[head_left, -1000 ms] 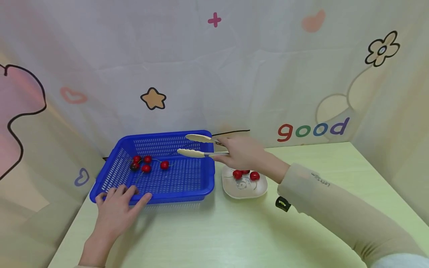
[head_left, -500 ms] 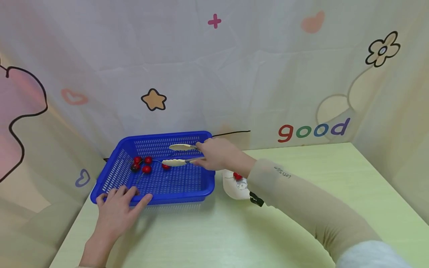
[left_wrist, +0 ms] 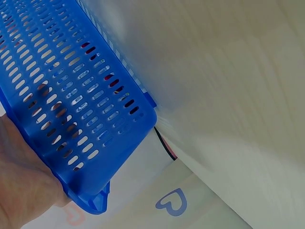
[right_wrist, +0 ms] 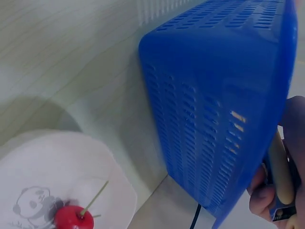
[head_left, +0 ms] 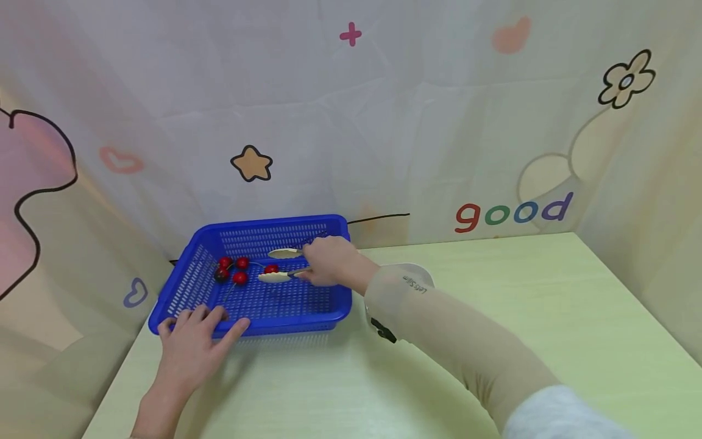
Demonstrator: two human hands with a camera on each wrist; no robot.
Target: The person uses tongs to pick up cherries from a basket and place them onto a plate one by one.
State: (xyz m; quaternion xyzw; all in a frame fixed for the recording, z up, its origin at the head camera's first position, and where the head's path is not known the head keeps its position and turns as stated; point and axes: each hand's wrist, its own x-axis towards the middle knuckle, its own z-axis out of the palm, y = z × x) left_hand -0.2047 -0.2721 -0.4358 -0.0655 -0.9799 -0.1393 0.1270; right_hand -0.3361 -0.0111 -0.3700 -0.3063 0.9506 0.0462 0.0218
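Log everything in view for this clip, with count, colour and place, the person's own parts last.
Curtain: one visible, pale with coloured prints, behind the table.
Table: one, pale green, under the basket and plate.
Basket: one, blue, left of the plate in the head view.
Cherries: five visible, four red and one darker, in the basket.
Plate: one, white with a panda print, partly hidden by the right sleeve.
Plate cherry: one visible, red, on the plate.
Tongs: one pair, cream tips, in or just above the basket.
Buckle: one, black, at the right wrist.
Right sleeve: one, beige and light grey, right arm.
Left hand: one, bare, gripping the basket's near rim.
Right hand: one, bare, holding the tongs.
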